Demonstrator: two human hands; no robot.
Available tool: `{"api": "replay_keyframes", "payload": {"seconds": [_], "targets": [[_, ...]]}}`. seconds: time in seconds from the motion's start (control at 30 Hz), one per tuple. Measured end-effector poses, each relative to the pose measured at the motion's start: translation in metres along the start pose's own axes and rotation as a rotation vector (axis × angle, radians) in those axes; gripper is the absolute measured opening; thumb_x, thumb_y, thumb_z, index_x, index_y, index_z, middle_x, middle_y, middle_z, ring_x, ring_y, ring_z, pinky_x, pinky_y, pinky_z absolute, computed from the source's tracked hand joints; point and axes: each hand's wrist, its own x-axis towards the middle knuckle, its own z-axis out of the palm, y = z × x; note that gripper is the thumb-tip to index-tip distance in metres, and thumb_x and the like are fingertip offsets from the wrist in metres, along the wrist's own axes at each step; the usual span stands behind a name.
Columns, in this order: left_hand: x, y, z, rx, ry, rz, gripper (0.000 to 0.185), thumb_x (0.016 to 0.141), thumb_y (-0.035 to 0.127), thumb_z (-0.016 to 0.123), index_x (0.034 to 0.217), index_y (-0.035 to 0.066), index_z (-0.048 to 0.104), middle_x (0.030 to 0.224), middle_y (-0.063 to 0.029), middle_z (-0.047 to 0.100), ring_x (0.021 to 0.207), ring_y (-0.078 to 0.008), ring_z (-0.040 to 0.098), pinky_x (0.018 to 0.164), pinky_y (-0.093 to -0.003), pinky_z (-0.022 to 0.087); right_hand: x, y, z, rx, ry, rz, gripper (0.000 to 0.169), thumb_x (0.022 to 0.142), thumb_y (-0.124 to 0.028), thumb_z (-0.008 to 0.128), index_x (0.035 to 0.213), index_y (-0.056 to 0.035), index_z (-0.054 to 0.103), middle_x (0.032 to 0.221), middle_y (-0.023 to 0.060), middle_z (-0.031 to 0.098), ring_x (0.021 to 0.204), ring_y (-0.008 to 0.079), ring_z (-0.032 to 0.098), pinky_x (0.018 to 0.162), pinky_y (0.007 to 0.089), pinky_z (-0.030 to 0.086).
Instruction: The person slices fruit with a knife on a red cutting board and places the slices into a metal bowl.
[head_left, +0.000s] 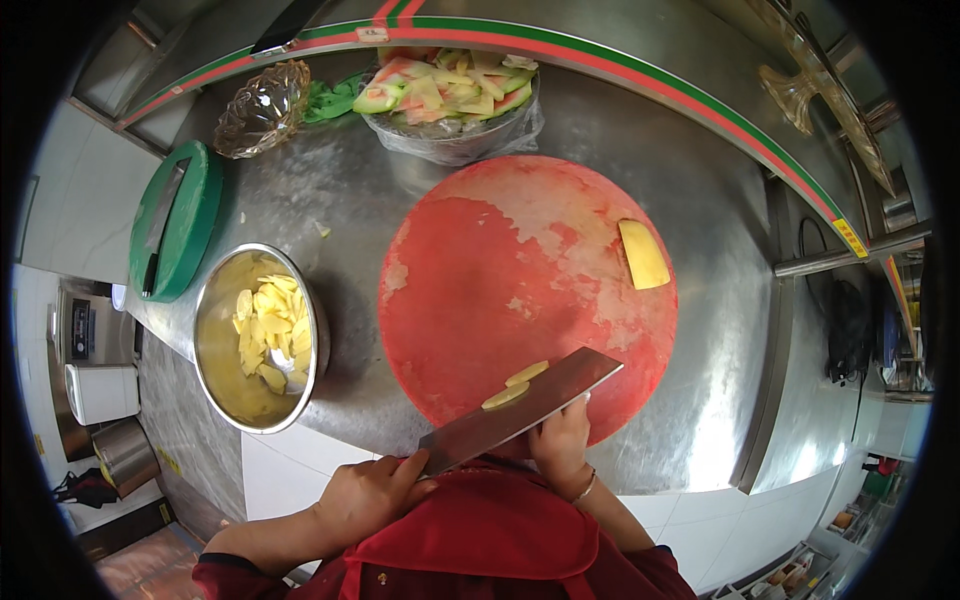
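A wide steel cleaver lies slantwise over the near edge of a round red chopping board. My left hand grips its left end, and the handle is hidden there. Close to the blade's right end, my right hand touches the near edge with its fingers. Two pale yellow slices, which look like potato, are at the blade's far edge. A larger yellow chunk rests on the board's right side. Left of the board, a steel bowl contains many similar slices.
Behind the board, a plastic-lined bowl is heaped with rinds and peelings. A clear scalloped dish and green plastic are beside it. Another knife lies on a green board. A striped shelf edge crosses above the steel table.
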Motion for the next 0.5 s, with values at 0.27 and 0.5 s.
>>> {"api": "replay_keyframes", "payload": {"seconds": [0.27, 0.5], "targets": [[-0.0009, -0.0049, -0.0052, -0.049, 0.0, 0.011, 0.033, 0.087, 0.036, 0.058, 0.101, 0.006, 0.057, 0.058, -0.0072, 0.055, 0.046, -0.0228, 0.058, 0.038, -0.0338, 0.046, -0.0008, 0.0029, -0.0004, 0.04, -0.035, 0.007, 0.027, 0.076, -0.011, 0.066, 0.101, -0.004, 0.062, 0.087, 0.0187, 0.051, 0.071, 0.0344, 0.054, 0.054, 0.0422, 0.048], [-0.002, -0.0073, -0.0041, -0.034, -0.037, -0.007, 0.032, 0.087, 0.035, 0.058, 0.101, 0.006, 0.056, 0.056, -0.0063, 0.054, 0.046, -0.0218, 0.058, 0.038, -0.0339, 0.045, 0.0027, 0.0005, -0.0005, 0.064, 0.006, 0.023, 0.026, 0.076, -0.011, 0.066, 0.101, -0.0045, 0.062, 0.092, 0.0195, 0.052, 0.072, 0.035, 0.054, 0.055, 0.0424, 0.048]]}}
